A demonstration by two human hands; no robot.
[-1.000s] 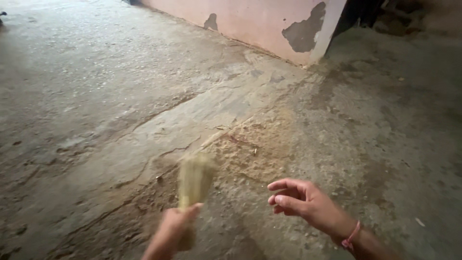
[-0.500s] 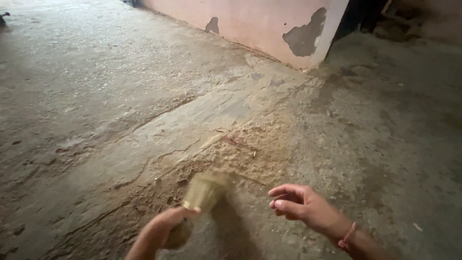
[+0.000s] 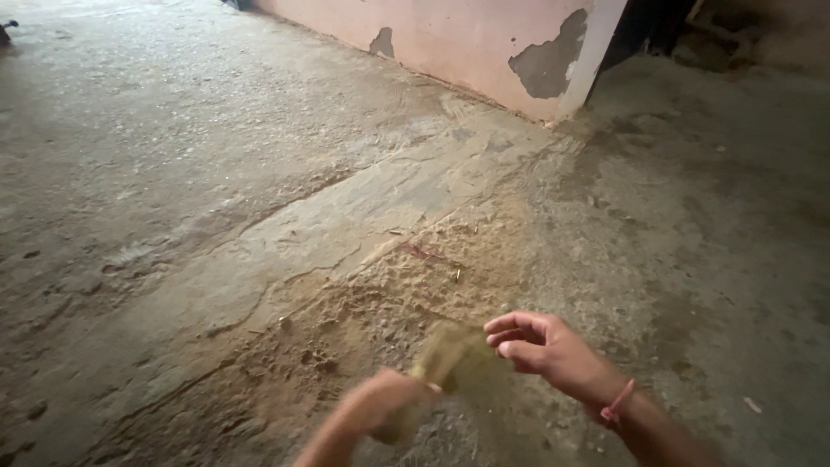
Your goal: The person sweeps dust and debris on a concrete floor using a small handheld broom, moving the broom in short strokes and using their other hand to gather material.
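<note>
Head view, looking down at a rough concrete floor [image 3: 173, 173].

Left hand [image 3: 385, 406]: low in the frame, near centre. Its grip is closed around the base of a small straw-coloured hand broom [image 3: 450, 359]. The bristle bundle projects up and to the right from the fist and is blurred; individual bristles cannot be made out. The bristle end lies just beside the fingers of the other hand; whether the two touch cannot be told.

Right hand [image 3: 545, 350]: right of the broom, palm turned inward. Its grip is loosely curled and holds nothing; the fingers [image 3: 510, 327] bend toward the bristle end. A thin pink wrist band [image 3: 616, 403] circles the wrist, nearer the viewer.

Floor, near zone: a patch of tan sawdust-like debris [image 3: 450, 268] spreads just beyond both hands, reaching away toward the far right. A small reddish strand [image 3: 421, 252] lies in the far part of this patch. Darker, damp-looking grit sits left of the hands, close to the broom hand.

Floor, middle zone: a smoother, paler diagonal strip [image 3: 363, 207] runs from near left to far right, bordered by a thin crack on its left side.

Far zone: a pink wall [image 3: 450, 35] crosses the top of the view. Two areas of flaked paint expose grey plaster, a small patch [image 3: 381, 43] to the left and a large patch [image 3: 546, 60] by the wall's corner. Right of the corner the floor recedes into a dark opening [image 3: 648, 26].
</note>
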